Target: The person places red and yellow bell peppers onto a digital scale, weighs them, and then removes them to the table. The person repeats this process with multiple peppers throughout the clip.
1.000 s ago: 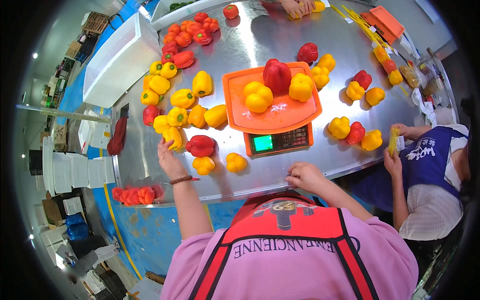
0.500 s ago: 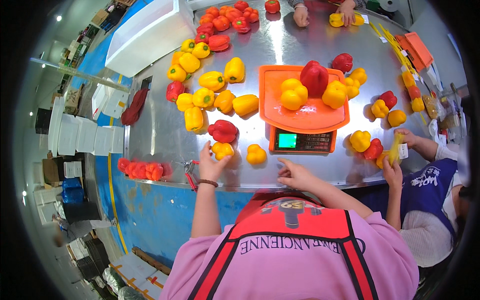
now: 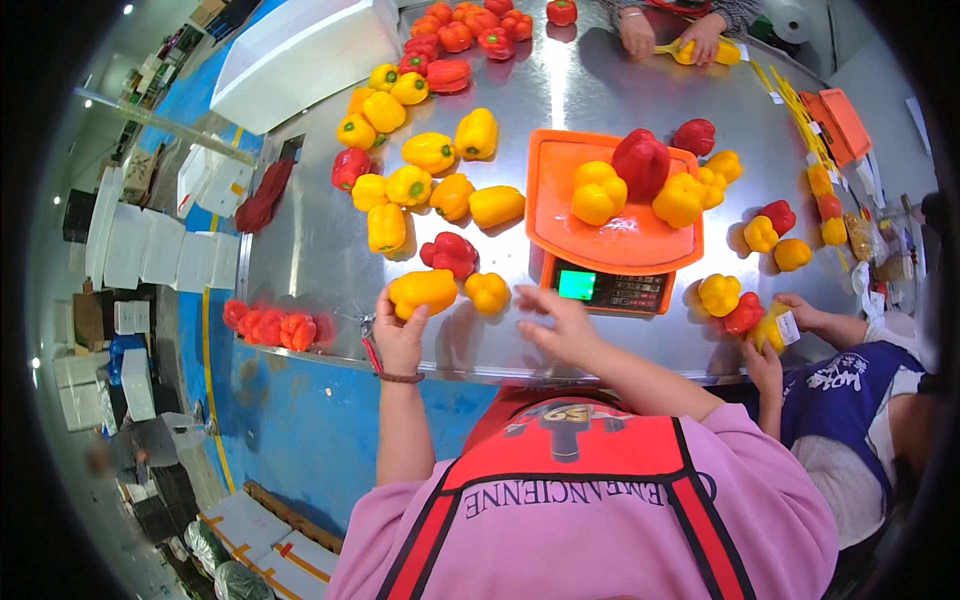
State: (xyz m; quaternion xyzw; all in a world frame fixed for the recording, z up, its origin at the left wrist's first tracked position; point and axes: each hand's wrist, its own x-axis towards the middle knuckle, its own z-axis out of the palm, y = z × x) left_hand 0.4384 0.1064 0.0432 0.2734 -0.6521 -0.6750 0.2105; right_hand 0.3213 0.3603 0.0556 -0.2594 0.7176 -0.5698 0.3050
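My left hand is closed round a yellow bell pepper near the table's front edge. A red bell pepper lies just beyond it, and a second yellow pepper sits to its right. My right hand hovers with fingers apart and nothing in them, between that second pepper and the scale. On the scale's orange tray rest one red pepper and two yellow ones.
Loose yellow peppers lie left of the scale, with red ones farther back. Wrapped red peppers and red-handled pliers are at the front left. Co-workers' hands handle peppers at right and far side. A white foam box stands back left.
My left hand has taken hold of the yellow pepper and turned it on its side. My right hand has shifted slightly left. The co-worker's hands at right have moved lower with the bagged peppers.
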